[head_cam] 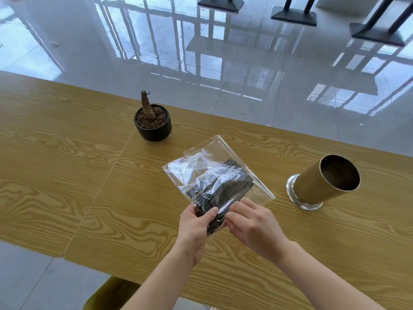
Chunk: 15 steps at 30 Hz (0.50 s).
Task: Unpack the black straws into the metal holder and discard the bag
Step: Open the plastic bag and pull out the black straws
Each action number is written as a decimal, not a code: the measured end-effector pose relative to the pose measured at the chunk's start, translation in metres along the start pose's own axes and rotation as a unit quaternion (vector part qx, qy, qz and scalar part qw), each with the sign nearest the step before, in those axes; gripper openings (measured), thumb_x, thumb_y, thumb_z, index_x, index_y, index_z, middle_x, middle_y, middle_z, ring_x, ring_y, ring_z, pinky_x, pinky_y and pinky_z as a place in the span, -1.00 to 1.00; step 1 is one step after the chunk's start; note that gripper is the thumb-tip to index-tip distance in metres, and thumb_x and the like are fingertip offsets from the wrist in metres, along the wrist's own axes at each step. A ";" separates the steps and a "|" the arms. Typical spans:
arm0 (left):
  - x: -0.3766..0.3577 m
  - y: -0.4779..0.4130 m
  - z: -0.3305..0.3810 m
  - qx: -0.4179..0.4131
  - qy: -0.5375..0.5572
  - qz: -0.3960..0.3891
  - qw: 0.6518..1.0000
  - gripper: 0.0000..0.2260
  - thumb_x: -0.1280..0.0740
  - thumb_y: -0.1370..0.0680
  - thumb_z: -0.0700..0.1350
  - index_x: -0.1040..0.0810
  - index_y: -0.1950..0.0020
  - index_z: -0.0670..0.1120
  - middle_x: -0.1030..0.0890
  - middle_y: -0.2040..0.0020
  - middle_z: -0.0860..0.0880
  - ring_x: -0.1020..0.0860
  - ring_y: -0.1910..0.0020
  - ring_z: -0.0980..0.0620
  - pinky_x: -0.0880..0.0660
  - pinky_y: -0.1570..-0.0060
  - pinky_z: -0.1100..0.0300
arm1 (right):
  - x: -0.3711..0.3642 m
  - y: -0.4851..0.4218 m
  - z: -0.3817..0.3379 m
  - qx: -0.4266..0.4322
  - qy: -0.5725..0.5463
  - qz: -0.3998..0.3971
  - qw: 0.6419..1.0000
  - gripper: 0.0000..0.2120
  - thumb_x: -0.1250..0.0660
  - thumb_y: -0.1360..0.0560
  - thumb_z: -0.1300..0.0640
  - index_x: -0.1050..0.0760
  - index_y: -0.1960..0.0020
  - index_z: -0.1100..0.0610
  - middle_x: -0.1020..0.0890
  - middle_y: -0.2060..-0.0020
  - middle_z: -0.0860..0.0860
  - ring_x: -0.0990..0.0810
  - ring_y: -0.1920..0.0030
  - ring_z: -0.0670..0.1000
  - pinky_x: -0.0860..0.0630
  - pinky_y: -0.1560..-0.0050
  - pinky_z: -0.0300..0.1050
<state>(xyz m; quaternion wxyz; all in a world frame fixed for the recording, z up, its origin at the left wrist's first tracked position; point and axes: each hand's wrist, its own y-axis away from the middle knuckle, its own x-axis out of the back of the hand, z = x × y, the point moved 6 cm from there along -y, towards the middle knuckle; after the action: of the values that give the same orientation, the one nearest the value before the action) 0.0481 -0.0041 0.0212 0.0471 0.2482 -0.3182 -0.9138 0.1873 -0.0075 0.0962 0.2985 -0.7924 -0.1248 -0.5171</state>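
A clear plastic bag [218, 153] full of black straws [230, 186] is held above the middle of the wooden table [67, 166], tilted away from me. My left hand [196, 229] pinches the bag's near end with thumb on top. My right hand [252, 222] grips the same near end from the right, fingers touching the plastic. The straws lie side by side inside the bag. The metal holder [312, 186], a gold cylinder on a shiny base, stands to the right with its open mouth toward me; its inside looks dark and bare.
A black pot [154, 128] with a bare stump stands at the table's far side, left of the bag. A seam runs across the tabletop left of my hands. A yellow-green chair [107, 294] shows below the near edge. Table bases stand on the glossy floor beyond.
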 end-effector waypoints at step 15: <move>0.022 0.006 0.025 -0.053 -0.088 -0.006 0.995 -0.76 -0.41 -0.53 -0.38 -0.62 -0.16 -0.17 -0.73 -0.05 -0.18 -0.71 -0.01 -0.20 -0.66 0.13 -0.02 | 0.023 -0.009 0.061 -0.404 -0.272 0.032 0.873 -0.92 -0.35 -0.57 0.08 -0.60 0.06 -0.06 -0.66 0.27 -0.10 -0.52 0.31 -0.20 -0.45 0.20 -0.19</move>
<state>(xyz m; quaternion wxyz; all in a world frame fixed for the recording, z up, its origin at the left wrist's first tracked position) 0.0161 -0.0006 0.0323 0.0269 0.1656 -0.2707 -0.9479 0.2379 0.0341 0.1020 -0.0768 -0.9569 0.0437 -0.2768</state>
